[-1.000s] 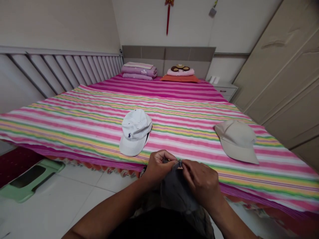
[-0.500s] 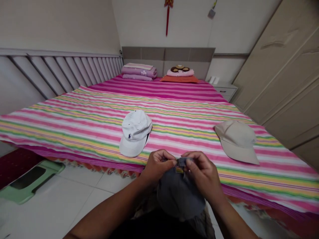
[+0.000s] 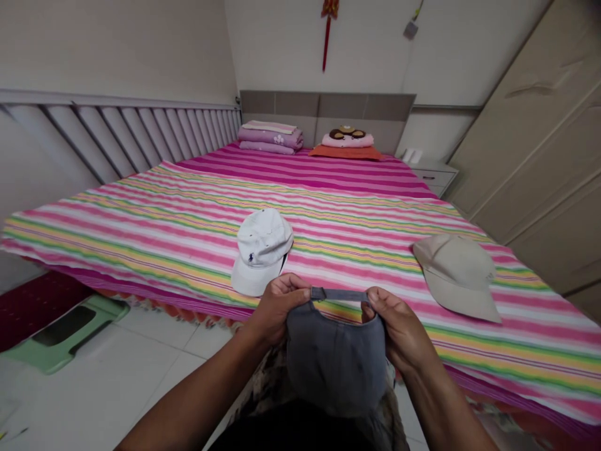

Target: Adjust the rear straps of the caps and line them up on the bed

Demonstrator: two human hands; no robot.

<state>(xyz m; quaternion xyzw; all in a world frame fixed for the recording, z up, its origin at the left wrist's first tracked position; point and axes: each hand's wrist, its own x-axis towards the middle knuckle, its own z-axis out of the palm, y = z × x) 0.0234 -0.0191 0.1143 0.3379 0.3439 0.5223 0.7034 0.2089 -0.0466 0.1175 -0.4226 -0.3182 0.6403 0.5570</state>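
Since a soft strap only lies straight under tension, my left hand (image 3: 276,311) and right hand (image 3: 401,332) each pinch one end of the fabric strap (image 3: 339,294) at the back of the grey-blue cotton cap (image 3: 335,360) and hold it taut. Both grips are closed, thumb over fingers, with nothing else in them. The strap runs in a straight band between my hands, with a small darker tab at its left end; any buckle detail is too small to read. The cap hangs from that strap in front of my body, just past the bed edge, crown sagging soft and rounded toward me. Its brim is hidden, and I can't tell if it touches my lap.

Out on the striped cotton bedsheet (image 3: 141,250), a white cap (image 3: 261,247) with a small navy logo and a beige cap (image 3: 455,272) lie crown up, well apart, so they look set out separately. The white one is nearest my left hand. Pillows and folded pink bedding (image 3: 270,136) sit at the far end by the headboard (image 3: 323,106).
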